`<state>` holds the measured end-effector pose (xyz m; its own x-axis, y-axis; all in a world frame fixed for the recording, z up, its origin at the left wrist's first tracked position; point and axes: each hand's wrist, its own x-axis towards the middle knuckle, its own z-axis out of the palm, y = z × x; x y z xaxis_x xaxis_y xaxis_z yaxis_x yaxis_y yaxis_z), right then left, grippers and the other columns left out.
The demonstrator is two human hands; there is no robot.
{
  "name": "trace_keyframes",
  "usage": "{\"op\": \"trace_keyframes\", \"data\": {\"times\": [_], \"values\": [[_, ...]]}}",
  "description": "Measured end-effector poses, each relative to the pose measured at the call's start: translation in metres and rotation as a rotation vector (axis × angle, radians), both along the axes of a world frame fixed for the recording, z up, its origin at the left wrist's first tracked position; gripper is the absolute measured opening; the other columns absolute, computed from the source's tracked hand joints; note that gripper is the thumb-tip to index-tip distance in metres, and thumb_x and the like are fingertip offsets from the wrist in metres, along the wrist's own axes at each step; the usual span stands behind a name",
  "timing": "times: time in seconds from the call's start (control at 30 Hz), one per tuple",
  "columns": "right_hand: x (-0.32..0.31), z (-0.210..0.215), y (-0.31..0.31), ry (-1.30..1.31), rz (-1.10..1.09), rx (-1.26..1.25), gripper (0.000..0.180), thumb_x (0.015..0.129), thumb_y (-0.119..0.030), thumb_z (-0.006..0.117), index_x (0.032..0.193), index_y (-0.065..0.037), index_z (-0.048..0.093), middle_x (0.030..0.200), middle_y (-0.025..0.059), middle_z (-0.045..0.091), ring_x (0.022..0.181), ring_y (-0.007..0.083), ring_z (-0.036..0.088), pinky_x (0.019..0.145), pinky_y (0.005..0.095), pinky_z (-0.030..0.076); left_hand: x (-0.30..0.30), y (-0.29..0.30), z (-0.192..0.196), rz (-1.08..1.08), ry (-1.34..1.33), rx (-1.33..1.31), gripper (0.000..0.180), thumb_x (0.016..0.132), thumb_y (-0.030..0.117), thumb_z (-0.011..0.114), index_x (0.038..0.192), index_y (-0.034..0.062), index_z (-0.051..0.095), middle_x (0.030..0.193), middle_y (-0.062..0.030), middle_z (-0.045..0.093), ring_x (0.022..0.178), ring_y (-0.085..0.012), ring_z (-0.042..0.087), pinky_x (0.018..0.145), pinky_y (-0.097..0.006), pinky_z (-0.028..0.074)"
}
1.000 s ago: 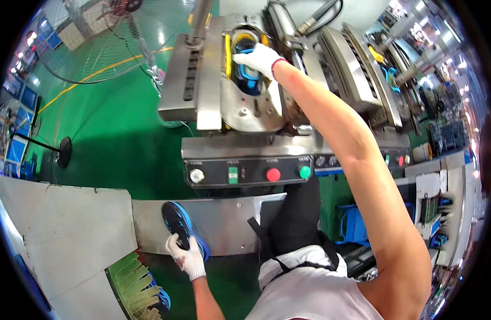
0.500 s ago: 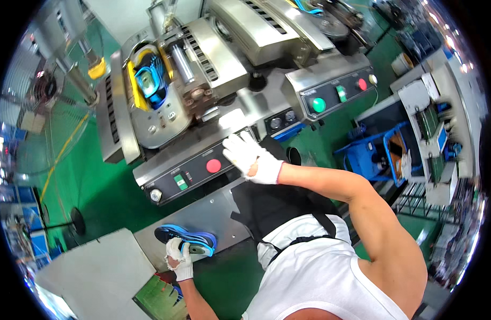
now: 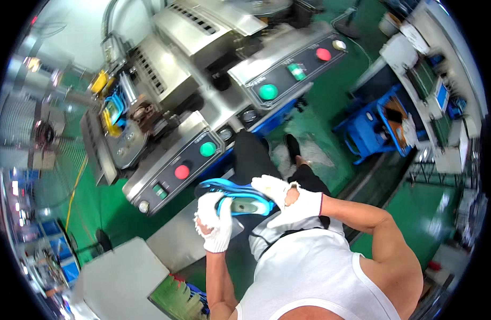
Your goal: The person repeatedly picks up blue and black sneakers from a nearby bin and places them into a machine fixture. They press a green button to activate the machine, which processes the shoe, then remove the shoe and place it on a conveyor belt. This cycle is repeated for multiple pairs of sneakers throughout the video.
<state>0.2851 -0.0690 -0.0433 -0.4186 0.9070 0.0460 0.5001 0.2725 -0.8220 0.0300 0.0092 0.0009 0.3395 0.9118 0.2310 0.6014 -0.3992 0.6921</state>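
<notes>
At the centre of the frame a blue shoe [image 3: 239, 198] is held by both gloved hands: the left hand [image 3: 214, 223] is closed around its near end, the right hand [image 3: 287, 193] around its far side, below the machine's control panel [image 3: 177, 169].

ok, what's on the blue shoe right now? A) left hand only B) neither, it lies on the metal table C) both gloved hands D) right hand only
C: the left hand in a white glove grips one end of the blue shoe and the right hand, also gloved, is on its other end, in front of the person's chest.
</notes>
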Motion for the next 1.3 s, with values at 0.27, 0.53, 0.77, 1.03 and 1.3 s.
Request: {"op": "trace_keyframes", "data": {"times": [0.27,0.53,0.77,1.03,1.3], "values": [[0.085,0.01,-0.105,0.129,-0.619,-0.09,0.104,0.087,-0.055,0.084,0.161,0.002,0.038,0.158,0.0258,0.05,0.144,0.0367,0.052,0.123,0.0426,0.039,0.19,0.011,0.022,-0.661,-0.066,-0.093,0.011,0.092,0.01,0.076,0.101,0.0026,0.073,0.099,-0.0156,0.071,0.092,-0.0336,0.072,0.082,-0.04,0.056],[0.098,0.025,-0.166,1.537,-1.443,0.128,0.057,0.093,-0.013,0.073,0.147,-0.008,0.057,0.135,0.0056,0.067,0.124,0.0211,0.064,0.109,0.0401,0.05,0.344,-0.041,0.077,-1.287,-0.252,0.002,0.054,0.089,0.011,0.082,0.137,0.0003,0.061,0.131,-0.0265,0.066,0.113,-0.0414,0.07,0.098,-0.044,0.058],[0.296,0.04,-0.138,1.148,-1.821,0.793,0.051,0.098,-0.016,0.075,0.146,-0.01,0.058,0.129,0.0044,0.067,0.117,0.0188,0.067,0.1,0.041,0.058,0.308,-0.047,0.008,-1.315,-0.028,-0.069,0.051,0.092,0.018,0.081,0.135,-0.0025,0.063,0.133,-0.0262,0.067,0.121,-0.0437,0.067,0.104,-0.047,0.054],[0.618,0.089,-0.071,-0.184,-2.359,0.049,0.087,0.086,-0.073,0.059,0.127,0.002,0.073,0.131,0.0307,0.07,0.125,0.0413,0.067,0.108,0.0502,0.05,0.212,-0.029,-0.083,-0.97,0.161,-0.387,0.054,0.092,0.012,0.08,0.14,-0.0003,0.058,0.135,-0.0214,0.062,0.096,-0.0285,0.073,0.08,-0.037,0.063],[0.76,0.082,-0.059,-0.394,-2.32,-0.046,0.104,0.081,-0.077,0.068,0.159,-0.011,0.05,0.156,0.0248,0.056,0.143,0.0402,0.055,0.117,0.0444,0.044,0.184,-0.021,-0.037,-0.42,0.267,-0.554,0.044,0.098,0.018,0.071,0.14,0.0064,0.063,0.113,-0.0171,0.073,0.102,-0.0302,0.072,0.095,-0.043,0.056]]}}
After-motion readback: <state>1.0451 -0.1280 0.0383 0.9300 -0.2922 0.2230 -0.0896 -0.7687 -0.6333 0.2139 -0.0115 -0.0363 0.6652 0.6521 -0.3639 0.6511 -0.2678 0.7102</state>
